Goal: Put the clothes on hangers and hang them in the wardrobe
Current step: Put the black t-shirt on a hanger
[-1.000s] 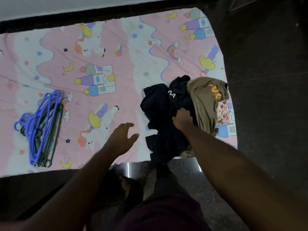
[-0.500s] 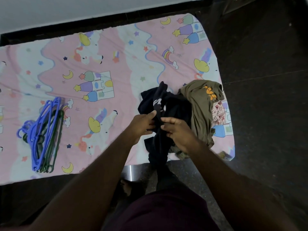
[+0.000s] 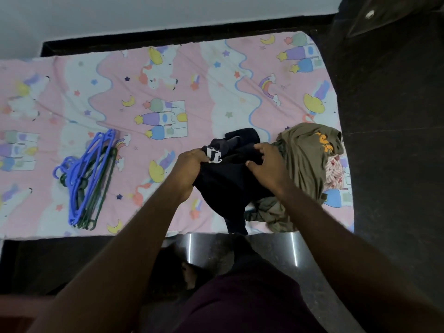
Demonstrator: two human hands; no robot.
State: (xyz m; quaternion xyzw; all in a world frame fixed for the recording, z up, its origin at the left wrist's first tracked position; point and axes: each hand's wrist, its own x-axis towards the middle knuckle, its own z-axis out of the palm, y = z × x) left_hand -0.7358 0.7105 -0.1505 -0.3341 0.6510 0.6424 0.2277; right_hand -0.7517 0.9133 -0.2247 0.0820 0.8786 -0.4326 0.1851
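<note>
A dark navy garment (image 3: pixel 228 181) with white lettering lies bunched near the bed's front edge, part of it hanging over. My left hand (image 3: pixel 189 165) grips its left side by the lettering. My right hand (image 3: pixel 266 164) holds its right side, fingers curled into the cloth. Just to the right lies an olive shirt (image 3: pixel 305 159) with an orange print, and a pink patterned garment (image 3: pixel 335 171) peeks out beyond it. A bundle of blue and green hangers (image 3: pixel 89 179) lies on the bed's left part, well apart from my hands.
The bed carries a pink cartoon-print sheet (image 3: pixel 168 75). Dark floor (image 3: pixel 394 140) runs along the right side and in front of the bed. A white wall (image 3: pixel 144 15) stands behind it. My legs are at the bed's front edge.
My left hand came in from the left and took hold of the navy garment. Both hands then moved apart on it and lifted it a little off the pile.
</note>
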